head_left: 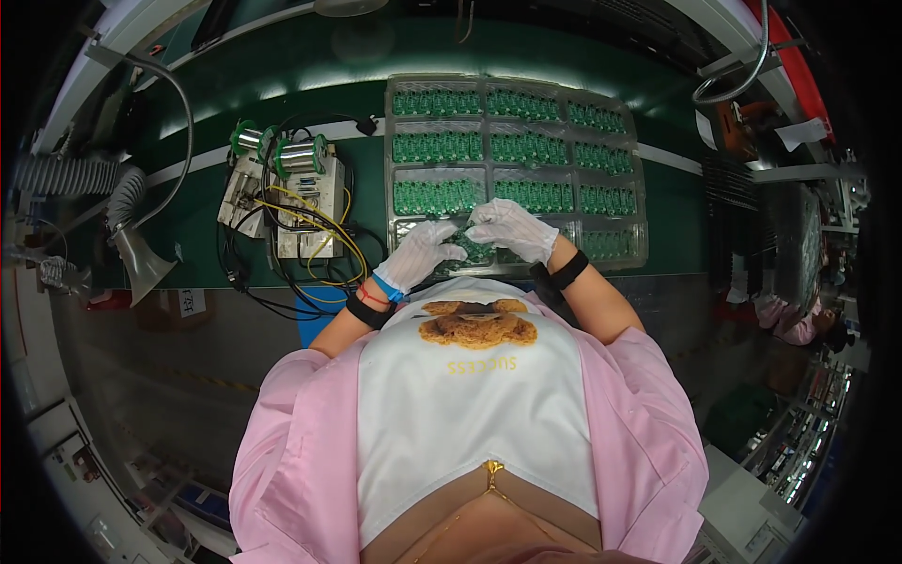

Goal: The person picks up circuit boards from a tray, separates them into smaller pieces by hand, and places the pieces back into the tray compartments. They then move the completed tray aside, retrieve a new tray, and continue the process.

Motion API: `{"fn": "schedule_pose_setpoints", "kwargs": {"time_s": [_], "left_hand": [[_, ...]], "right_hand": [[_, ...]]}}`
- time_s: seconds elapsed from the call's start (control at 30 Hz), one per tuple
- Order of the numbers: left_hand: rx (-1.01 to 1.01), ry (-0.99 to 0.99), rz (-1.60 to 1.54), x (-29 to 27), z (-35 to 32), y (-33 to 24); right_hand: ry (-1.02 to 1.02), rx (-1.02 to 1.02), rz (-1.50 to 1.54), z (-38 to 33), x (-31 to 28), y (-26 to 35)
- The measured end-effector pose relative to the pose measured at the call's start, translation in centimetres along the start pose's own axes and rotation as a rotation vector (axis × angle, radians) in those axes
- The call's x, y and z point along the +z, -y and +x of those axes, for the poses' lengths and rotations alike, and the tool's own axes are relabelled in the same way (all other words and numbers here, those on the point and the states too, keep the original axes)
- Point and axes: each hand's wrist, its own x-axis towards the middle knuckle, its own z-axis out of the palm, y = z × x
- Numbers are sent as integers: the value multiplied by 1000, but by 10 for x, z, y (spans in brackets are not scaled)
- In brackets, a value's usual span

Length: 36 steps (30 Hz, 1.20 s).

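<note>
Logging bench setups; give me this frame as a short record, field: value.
Left hand: white-gloved, over the clear tray, near edge
Right hand: white-gloved, beside the left, also over the tray
Grip: hard to tell; green parts show between the hands
Tray contents: rows of green circuit boards in compartments
Left of tray: two wire spools on pale boxes, tangled cables
Far left: funnel-ended hose
Surface: green table

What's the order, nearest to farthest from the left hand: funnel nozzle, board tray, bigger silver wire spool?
Head view, from the left hand:
1. Board tray, ahead and right
2. Bigger silver wire spool, ahead-left
3. Funnel nozzle, far left
</note>
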Motion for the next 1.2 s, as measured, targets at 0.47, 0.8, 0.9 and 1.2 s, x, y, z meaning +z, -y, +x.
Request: {"fn": "schedule_pose_setpoints", "kwargs": {"time_s": [0.47,0.8,0.9,1.2], "left_hand": [[-311,-105,-89,-32,-13,8],[-742,-226,-452,-44,-19,-13],[-645,-241,-457,-41,-13,-15],[-518,-488,-370,-79,-13,-33]], "right_hand": [[-285,1160,113,6,29,-45],[-76,1204,-147,42,14,6],[-11,884,348,59,2,51],[-292,866,128,52,19,66]]}}
